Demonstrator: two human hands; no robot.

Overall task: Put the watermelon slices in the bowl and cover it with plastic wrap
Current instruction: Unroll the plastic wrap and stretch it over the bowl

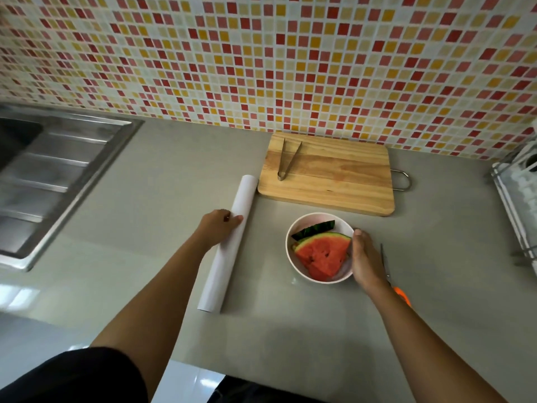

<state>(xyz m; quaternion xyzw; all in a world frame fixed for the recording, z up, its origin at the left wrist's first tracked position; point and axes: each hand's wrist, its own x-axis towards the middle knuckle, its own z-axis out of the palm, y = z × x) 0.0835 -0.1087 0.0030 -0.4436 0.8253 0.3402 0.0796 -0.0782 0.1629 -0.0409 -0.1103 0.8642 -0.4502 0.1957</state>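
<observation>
A pale pink bowl (pixel 291 258) stands on the grey counter and holds watermelon slices (pixel 322 253), red flesh up with green rind toward the wall. My right hand (pixel 366 261) cups the bowl's right rim. Left of the bowl lies a long white roll of plastic wrap (pixel 229 248), slanted toward the wall. My left hand (pixel 218 226) rests on the roll's upper part, fingers curled over it.
A wooden cutting board (pixel 334 177) with metal tongs (pixel 286 158) lies behind the bowl. Orange-handled scissors (pixel 398 289) lie partly under my right forearm. A steel sink with drainboard (pixel 58 170) is at left, a dish rack (pixel 520 187) at the right edge.
</observation>
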